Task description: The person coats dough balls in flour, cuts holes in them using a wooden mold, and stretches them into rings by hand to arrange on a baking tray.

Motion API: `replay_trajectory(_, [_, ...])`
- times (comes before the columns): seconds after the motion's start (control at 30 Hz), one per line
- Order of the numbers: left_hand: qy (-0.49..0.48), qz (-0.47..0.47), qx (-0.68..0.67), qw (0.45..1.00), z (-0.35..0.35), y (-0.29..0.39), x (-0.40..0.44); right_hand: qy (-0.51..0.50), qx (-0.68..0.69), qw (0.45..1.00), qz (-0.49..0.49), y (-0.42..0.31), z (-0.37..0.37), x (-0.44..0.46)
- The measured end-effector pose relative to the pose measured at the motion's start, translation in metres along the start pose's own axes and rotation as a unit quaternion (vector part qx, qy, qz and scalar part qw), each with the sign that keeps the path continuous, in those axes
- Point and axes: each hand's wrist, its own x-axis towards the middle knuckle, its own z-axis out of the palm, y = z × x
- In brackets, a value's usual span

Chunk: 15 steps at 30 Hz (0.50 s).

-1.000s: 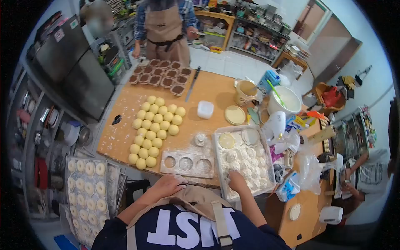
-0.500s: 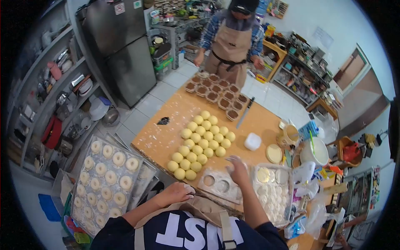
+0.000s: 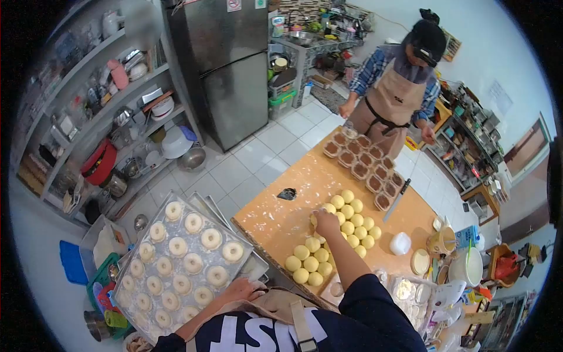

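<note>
My right hand reaches over the table, its fingers closed round a pale yellow dough ball at the left side of the group of dough balls. More balls sit nearer the front edge, below my forearm. My left hand is low at the table's front edge, by my apron, fingers curled in and floury; what they hold, if anything, is hidden. Beside it, a floured tray carries several dough rings. Partly behind my right arm is a board with round holes.
Across the wooden table stands a person in an apron, behind cups with brown filling. A knife lies beside the cups. A white container, a dough tray and a bowl are at right.
The view has swung left. My right hand has gone from the floury dough tray, over the holed board, to the yellow balls and closed on one. My left hand remains near the table's edge.
</note>
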Motion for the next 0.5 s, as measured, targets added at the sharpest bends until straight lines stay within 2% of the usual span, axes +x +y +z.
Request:
replay_trajectory(0.13, [0.060, -0.001, -0.040, 0.997, -0.001, -0.008, -0.010, -0.059, -0.042, 0.996, 0.049, -0.013, -0.010, 0.003])
replay_trajectory(0.23, [0.032, -0.017, -0.030, 0.999, 0.001, -0.013, -0.011, -0.085, -0.028, 0.995, 0.054, -0.017, -0.014, 0.004])
replay_trajectory(0.3, [-0.030, -0.035, -0.040, 0.998, -0.001, -0.017, -0.006, -0.084, -0.017, 0.995, 0.048, -0.014, -0.007, 0.008])
replay_trajectory(0.33, [-0.062, -0.043, -0.045, 0.996, -0.003, -0.018, -0.004, -0.061, -0.009, 0.997, 0.047, -0.013, -0.007, 0.006])
replay_trajectory(0.5, [-0.008, -0.003, -0.044, 0.999, -0.009, -0.006, -0.001, 0.016, 0.082, 0.996, 0.043, -0.004, -0.021, -0.005])
